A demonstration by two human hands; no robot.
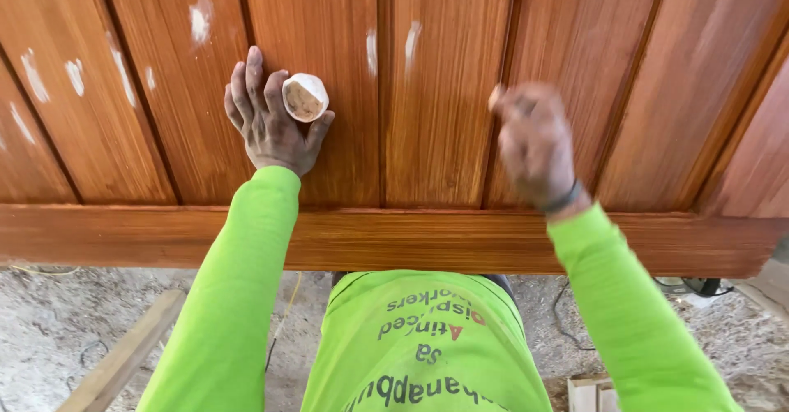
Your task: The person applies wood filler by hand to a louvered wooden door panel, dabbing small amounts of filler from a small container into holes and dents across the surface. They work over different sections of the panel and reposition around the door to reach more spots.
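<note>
At the far left the wooden door (444, 132) shows pale filler patches (76, 76) on its reddish-brown boards, and more dabs sit higher up near the middle. The left hand (271, 124) lies flat on a board, fingers stretched up and a little apart, with a small round tub (305, 97) of light putty caught between the forefinger and thumb — the tub touches the wood and its open face is turned toward the camera. Further right, past two narrow grooves, the right hand (534, 145) is blurred; it is bunched loosely with the fingertips pressed to the board, and whether it pinches anything I cannot tell. A dark band (564, 199) circles that wrist. Both arms wear bright green sleeves (234, 297). Below the boards runs the door's broad bottom rail (394, 239), and under it lies a dusty floor (49, 321) with a wooden plank (123, 358) at lower left — a thin cable (567, 330) trails at the right.
</note>
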